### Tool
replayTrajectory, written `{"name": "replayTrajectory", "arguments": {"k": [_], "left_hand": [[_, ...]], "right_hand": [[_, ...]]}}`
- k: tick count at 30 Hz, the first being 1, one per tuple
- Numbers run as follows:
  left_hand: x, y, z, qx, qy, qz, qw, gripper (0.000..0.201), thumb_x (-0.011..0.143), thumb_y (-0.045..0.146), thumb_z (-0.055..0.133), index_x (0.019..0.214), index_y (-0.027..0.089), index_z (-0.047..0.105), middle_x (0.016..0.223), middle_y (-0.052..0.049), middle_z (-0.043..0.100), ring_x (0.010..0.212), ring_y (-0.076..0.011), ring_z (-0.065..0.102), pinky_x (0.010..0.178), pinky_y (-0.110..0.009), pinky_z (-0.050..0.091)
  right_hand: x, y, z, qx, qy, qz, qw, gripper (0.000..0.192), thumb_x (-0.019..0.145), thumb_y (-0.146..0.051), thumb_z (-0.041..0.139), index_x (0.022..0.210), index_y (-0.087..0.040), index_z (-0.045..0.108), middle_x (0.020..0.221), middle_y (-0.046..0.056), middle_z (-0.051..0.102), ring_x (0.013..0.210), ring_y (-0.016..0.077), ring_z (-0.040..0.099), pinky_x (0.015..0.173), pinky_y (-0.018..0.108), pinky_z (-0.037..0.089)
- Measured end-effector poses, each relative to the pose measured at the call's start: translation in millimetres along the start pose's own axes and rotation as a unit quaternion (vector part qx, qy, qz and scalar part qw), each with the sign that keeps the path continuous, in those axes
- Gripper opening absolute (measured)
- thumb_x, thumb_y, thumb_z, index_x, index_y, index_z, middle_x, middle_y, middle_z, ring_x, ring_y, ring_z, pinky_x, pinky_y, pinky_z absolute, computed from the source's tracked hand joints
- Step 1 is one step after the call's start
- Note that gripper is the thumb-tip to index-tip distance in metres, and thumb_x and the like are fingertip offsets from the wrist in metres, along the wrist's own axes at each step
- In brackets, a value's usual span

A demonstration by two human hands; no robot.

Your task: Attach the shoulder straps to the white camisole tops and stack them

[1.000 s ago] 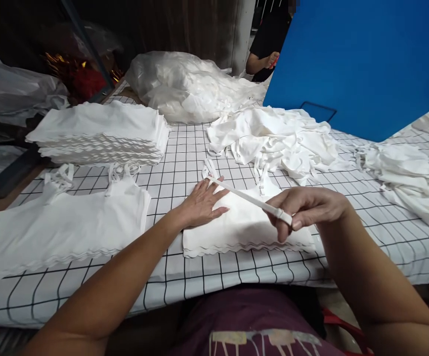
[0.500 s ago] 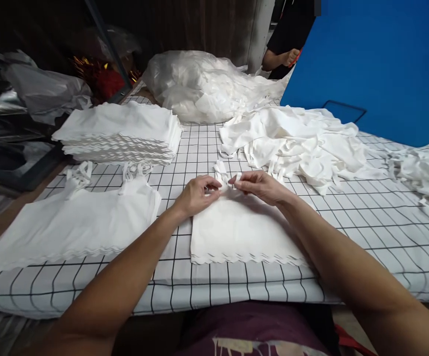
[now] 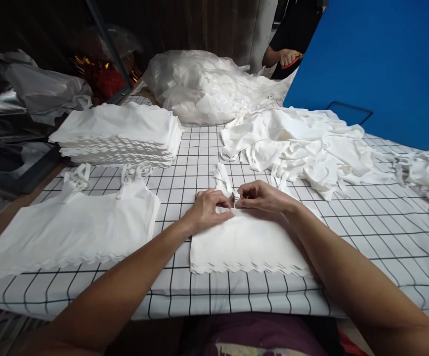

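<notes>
The folded white camisole (image 3: 246, 242) lies at lower centre of the frame, scalloped hem toward me, and its strap (image 3: 225, 180) runs up from the top edge. My left hand (image 3: 209, 211) and right hand (image 3: 261, 196) meet at that top edge, both pinched shut on the strap end, fingertips nearly touching. I judge the hold works best kept low, with the left palm pinning the cloth so the fold stays square while the strap is tucked flat.

The near edge of the grid-patterned table (image 3: 199, 163) lies just below the hem, so there is little room to pull toward me. Bare grid opens above centre. A flat camisole (image 3: 73, 227) lies at left, a neat stack of folded pieces (image 3: 118, 133) above it, and a loose heap of garments (image 3: 303, 143) at upper right.
</notes>
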State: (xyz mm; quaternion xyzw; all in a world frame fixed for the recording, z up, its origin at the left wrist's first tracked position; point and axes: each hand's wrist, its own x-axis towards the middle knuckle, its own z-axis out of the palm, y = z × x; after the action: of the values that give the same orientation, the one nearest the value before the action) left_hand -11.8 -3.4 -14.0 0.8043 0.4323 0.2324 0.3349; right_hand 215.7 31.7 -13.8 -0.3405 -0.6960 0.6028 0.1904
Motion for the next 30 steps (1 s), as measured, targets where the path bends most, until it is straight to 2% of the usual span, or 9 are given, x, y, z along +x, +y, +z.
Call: {"name": "replayTrajectory", "arguments": {"k": [6, 11, 16, 22, 27, 30], "left_hand": [[0.4, 3.2, 0.8, -0.022, 0.007, -0.017, 1.000, 0.009, 0.080, 0.029, 0.071, 0.076, 0.021, 0.069, 0.085, -0.001, 0.071, 0.090, -0.0207, 0.060, 0.094, -0.040, 0.044], [0.4, 3.7, 0.1, -0.026, 0.008, -0.020, 0.999, 0.011, 0.079, 0.029, 0.069, 0.073, 0.020, 0.068, 0.084, -0.001, 0.071, 0.091, -0.0207, 0.060, 0.093, -0.039, 0.045], [0.6, 4.0, -0.1, -0.024, 0.007, -0.019, 1.000, 0.013, 0.079, 0.029, 0.067, 0.070, 0.020, 0.065, 0.084, -0.001, 0.071, 0.093, -0.0219, 0.060, 0.093, -0.038, 0.044], [1.4, 6.9, -0.9, -0.013, 0.002, -0.028, 1.000, 0.012, 0.079, 0.030, 0.066, 0.071, 0.020, 0.066, 0.082, -0.002, 0.069, 0.092, -0.0226, 0.060, 0.088, -0.036, 0.046], [2.3, 8.0, -0.2, -0.005, 0.002, -0.034, 0.999, 0.011, 0.080, 0.028, 0.065, 0.074, 0.019, 0.066, 0.081, -0.001, 0.070, 0.090, -0.0222, 0.063, 0.088, -0.036, 0.048], [2.9, 6.0, 2.0, 0.008, 0.019, -0.055, 0.998, 0.016, 0.078, 0.031, 0.068, 0.069, 0.018, 0.063, 0.081, -0.003, 0.069, 0.092, -0.0240, 0.063, 0.089, -0.038, 0.048]], "right_hand": [[-0.8, -3.9, 1.1, 0.012, -0.012, 0.000, 1.000, 0.028, 0.082, -0.039, 0.073, 0.082, -0.013, 0.063, 0.072, -0.001, 0.060, 0.063, 0.0082, 0.050, 0.059, 0.023, 0.036], [-1.0, -6.0, 2.0, 0.020, 0.001, 0.000, 1.000, 0.028, 0.080, -0.039, 0.074, 0.082, -0.013, 0.063, 0.073, 0.000, 0.063, 0.066, 0.0097, 0.054, 0.062, 0.024, 0.039], [0.2, -7.3, 5.0, -0.016, 0.016, -0.003, 1.000, 0.025, 0.081, -0.036, 0.072, 0.080, -0.013, 0.063, 0.069, -0.001, 0.060, 0.062, 0.0087, 0.051, 0.059, 0.023, 0.037], [2.0, -7.3, 16.1, -0.008, 0.039, -0.033, 0.999, 0.021, 0.081, -0.033, 0.073, 0.080, -0.014, 0.065, 0.068, -0.002, 0.059, 0.061, 0.0087, 0.051, 0.058, 0.023, 0.038], [5.9, -0.3, 28.0, 0.043, 0.077, -0.053, 0.995, 0.025, 0.080, -0.036, 0.075, 0.087, -0.013, 0.068, 0.081, 0.004, 0.068, 0.075, 0.0146, 0.063, 0.071, 0.029, 0.049], [10.1, 3.5, 23.1, 0.061, 0.071, -0.043, 0.995, 0.033, 0.078, -0.037, 0.077, 0.098, -0.014, 0.065, 0.078, 0.002, 0.068, 0.072, 0.0132, 0.063, 0.072, 0.029, 0.050]]}}
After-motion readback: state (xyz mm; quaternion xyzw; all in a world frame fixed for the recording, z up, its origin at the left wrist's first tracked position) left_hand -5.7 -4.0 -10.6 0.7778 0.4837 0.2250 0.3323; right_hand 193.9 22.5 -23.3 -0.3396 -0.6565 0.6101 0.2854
